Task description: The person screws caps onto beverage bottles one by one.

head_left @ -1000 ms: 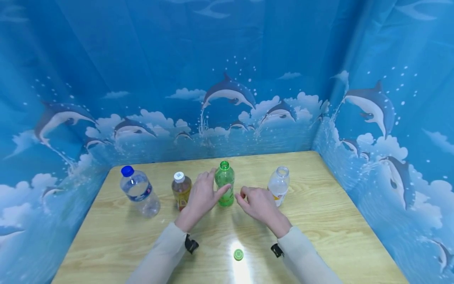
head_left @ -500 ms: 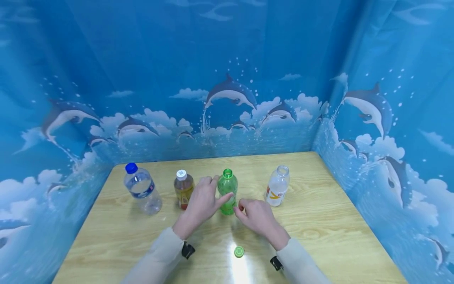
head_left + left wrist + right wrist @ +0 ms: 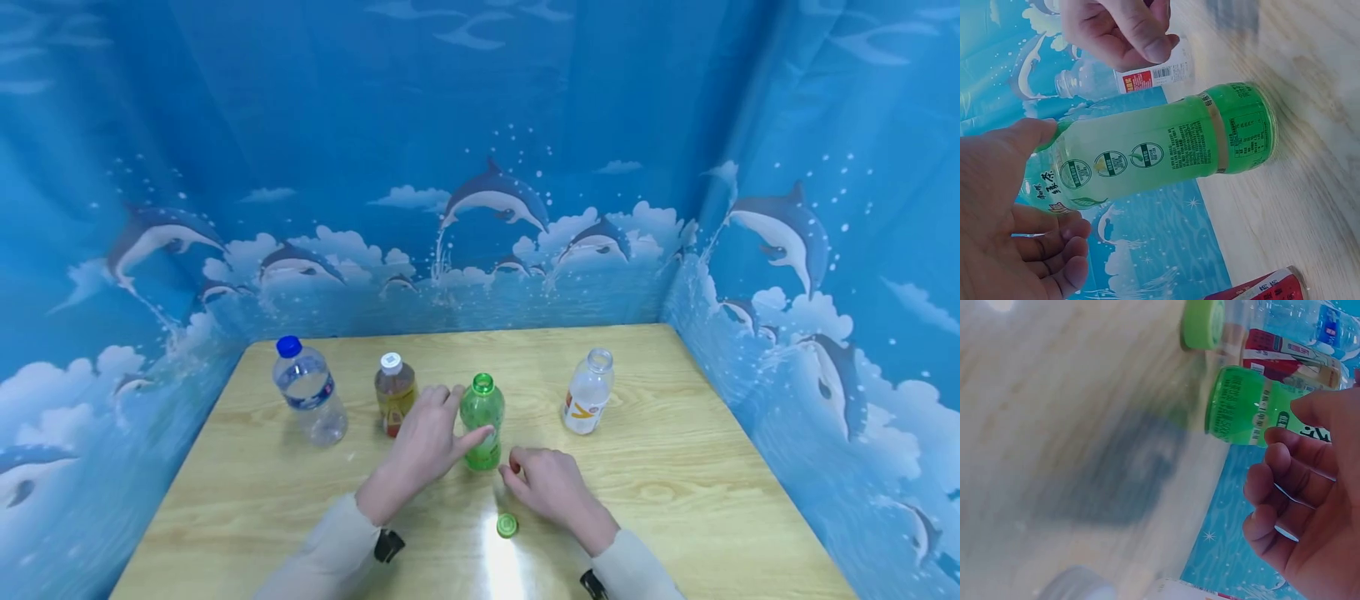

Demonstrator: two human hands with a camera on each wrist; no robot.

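My left hand (image 3: pixel 427 437) holds an uncapped green plastic bottle (image 3: pixel 482 410) by its upper part, thumb on one side and curled fingers on the other. In the left wrist view the green tea bottle (image 3: pixel 1147 137) shows its printed label, with the thumb (image 3: pixel 1041 132) against it near the neck. Just right of the bottle's lower part is my right hand (image 3: pixel 553 487), its fingers (image 3: pixel 1263 481) loosely curled around nothing. A green bottle cap (image 3: pixel 507 525) lies on the table in front of the bottle, left of the right wrist.
Left of the green bottle stand an amber drink bottle (image 3: pixel 395 396) with a white cap and a large clear bottle (image 3: pixel 311 400) with a blue cap. An uncapped clear bottle (image 3: pixel 588 392) with a white label stands to the right. A dolphin-print curtain (image 3: pixel 337 167) borders the table (image 3: pixel 675 450).
The left hand has brought the green bottle toward the person, nearer the green cap. The right hand has come back the same way. The other bottles stand where they were.
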